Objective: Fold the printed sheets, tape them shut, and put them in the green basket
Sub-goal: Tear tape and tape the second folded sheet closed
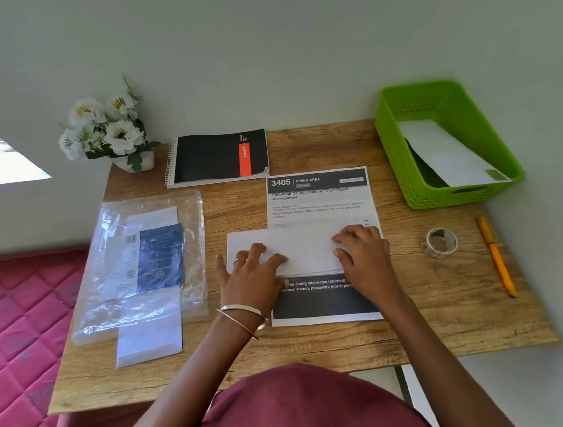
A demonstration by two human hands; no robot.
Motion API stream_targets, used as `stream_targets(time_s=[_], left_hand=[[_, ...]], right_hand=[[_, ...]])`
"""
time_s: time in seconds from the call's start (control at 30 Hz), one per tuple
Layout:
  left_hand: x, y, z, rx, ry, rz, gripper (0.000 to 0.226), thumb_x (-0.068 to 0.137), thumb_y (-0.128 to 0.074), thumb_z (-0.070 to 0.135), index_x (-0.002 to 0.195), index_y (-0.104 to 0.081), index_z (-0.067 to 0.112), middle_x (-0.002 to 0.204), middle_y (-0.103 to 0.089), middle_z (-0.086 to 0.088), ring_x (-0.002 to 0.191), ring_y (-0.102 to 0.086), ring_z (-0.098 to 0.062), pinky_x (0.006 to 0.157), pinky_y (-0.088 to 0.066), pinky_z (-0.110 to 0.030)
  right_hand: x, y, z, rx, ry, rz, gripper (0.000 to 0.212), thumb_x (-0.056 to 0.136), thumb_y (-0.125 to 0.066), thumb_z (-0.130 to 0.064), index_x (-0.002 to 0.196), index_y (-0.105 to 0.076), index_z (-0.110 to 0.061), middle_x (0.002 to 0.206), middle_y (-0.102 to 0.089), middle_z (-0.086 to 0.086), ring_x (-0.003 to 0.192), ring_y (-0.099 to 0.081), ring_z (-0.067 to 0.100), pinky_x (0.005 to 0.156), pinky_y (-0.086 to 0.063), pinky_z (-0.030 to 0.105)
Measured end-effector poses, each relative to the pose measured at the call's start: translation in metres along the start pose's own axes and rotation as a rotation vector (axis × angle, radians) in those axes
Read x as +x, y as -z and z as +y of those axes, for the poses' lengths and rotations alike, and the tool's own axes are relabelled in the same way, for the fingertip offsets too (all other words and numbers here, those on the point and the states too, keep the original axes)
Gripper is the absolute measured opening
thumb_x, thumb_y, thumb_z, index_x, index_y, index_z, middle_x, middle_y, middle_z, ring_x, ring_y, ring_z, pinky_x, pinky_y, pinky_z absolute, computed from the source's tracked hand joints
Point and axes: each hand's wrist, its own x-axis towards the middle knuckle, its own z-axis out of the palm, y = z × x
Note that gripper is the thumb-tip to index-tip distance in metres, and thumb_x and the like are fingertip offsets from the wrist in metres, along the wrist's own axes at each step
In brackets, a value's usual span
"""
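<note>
Folded sheet (297, 249) flat on tabletop (436, 301), under both grips. Left hand (251, 274), right hand (363, 253): fingers extended, pressing, holding nothing. Crease outward; tape roll (440, 242) right of right grip.

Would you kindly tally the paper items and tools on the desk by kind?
Folded sheets: 2, one under both hands and one in the green basket
Flat printed sheets: 1
Tape rolls: 1
Pencils: 1
Notebooks: 1
Total: 6
</note>
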Motion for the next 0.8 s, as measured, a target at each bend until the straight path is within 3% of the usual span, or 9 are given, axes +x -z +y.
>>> stream_targets(time_s=[0.07, 0.17, 0.27, 0.37, 0.47, 0.63, 0.7, 0.8], left_hand=[[-0.001, 0.001, 0.008, 0.036, 0.027, 0.005, 0.038, 0.090, -0.049, 0.045, 0.128, -0.045, 0.043, 0.143, -0.032, 0.004, 0.135, -0.029, -0.026, 0.107, 0.000, -0.067], [-0.002, 0.000, 0.020, 0.050, 0.022, 0.020, 0.041, 0.090, -0.050, 0.044, 0.130, -0.045, 0.039, 0.146, -0.029, 0.002, 0.138, -0.023, -0.027, 0.105, 0.004, -0.068], [-0.002, -0.001, 0.034, -0.030, -0.054, 0.003, 0.041, 0.090, -0.050, 0.043, 0.130, -0.045, 0.039, 0.147, -0.028, 0.005, 0.138, -0.024, -0.024, 0.109, 0.000, -0.065], [-0.001, -0.002, 0.050, -0.110, -0.131, -0.036, 0.040, 0.089, -0.051, 0.042, 0.129, -0.047, 0.040, 0.146, -0.029, 0.008, 0.137, -0.025, -0.021, 0.111, -0.003, -0.061], [0.003, -0.002, 0.067, -0.142, -0.182, -0.043, 0.038, 0.090, -0.052, 0.042, 0.127, -0.049, 0.039, 0.146, -0.030, 0.007, 0.136, -0.027, -0.021, 0.112, -0.004, -0.059], [0.012, -0.004, 0.095, -0.196, -0.232, -0.061, 0.036, 0.089, -0.054, 0.041, 0.124, -0.052, 0.039, 0.143, -0.033, 0.007, 0.133, -0.030, -0.020, 0.112, -0.005, -0.057], [0.013, -0.006, 0.104, -0.227, -0.251, -0.064, 0.034, 0.089, -0.054, 0.039, 0.123, -0.053, 0.039, 0.142, -0.035, 0.008, 0.132, -0.032, -0.019, 0.112, -0.006, -0.055], [0.013, -0.007, 0.112, -0.308, -0.262, -0.048, 0.033, 0.088, -0.055, 0.039, 0.121, -0.055, 0.038, 0.136, -0.041, 0.011, 0.129, -0.036, -0.016, 0.111, -0.010, -0.052]], right_hand=[[-0.001, 0.008, 0.006, 0.064, -0.011, -0.015, 0.023, 0.090, -0.060, -0.015, 0.111, -0.068, -0.015, 0.119, -0.060, 0.003, 0.115, -0.046, 0.023, 0.089, -0.031, 0.037], [-0.007, 0.021, 0.020, 0.085, -0.090, 0.125, 0.022, 0.087, -0.061, -0.010, 0.106, -0.069, -0.015, 0.112, -0.064, 0.004, 0.108, -0.050, 0.028, 0.086, -0.035, 0.040], [-0.017, 0.039, 0.038, 0.028, -0.267, 0.318, 0.027, 0.083, -0.056, -0.001, 0.104, -0.069, -0.010, 0.107, -0.066, 0.011, 0.105, -0.051, 0.035, 0.086, -0.038, 0.047], [-0.030, 0.057, 0.056, 0.022, -0.406, 0.411, 0.030, 0.080, -0.058, 0.006, 0.104, -0.069, -0.008, 0.108, -0.065, 0.015, 0.108, -0.048, 0.037, 0.088, -0.039, 0.051], [-0.038, 0.067, 0.076, 0.024, -0.401, 0.361, 0.021, 0.085, -0.064, -0.009, 0.106, -0.069, -0.009, 0.114, -0.060, 0.017, 0.111, -0.043, 0.037, 0.089, -0.036, 0.047], [-0.043, 0.063, 0.091, -0.091, -0.388, 0.178, 0.032, 0.081, -0.071, -0.033, 0.109, -0.069, -0.016, 0.123, -0.055, 0.010, 0.117, -0.038, 0.035, 0.093, -0.031, 0.049], [-0.044, 0.061, 0.093, -0.058, -0.379, 0.203, 0.027, 0.083, -0.069, -0.032, 0.103, -0.070, -0.014, 0.119, -0.057, 0.008, 0.115, -0.040, 0.032, 0.092, -0.034, 0.049], [-0.043, 0.064, 0.092, 0.187, -0.345, 0.256, 0.015, 0.085, -0.068, -0.023, 0.094, -0.069, -0.011, 0.108, -0.060, 0.006, 0.107, -0.046, 0.028, 0.086, -0.041, 0.043]])
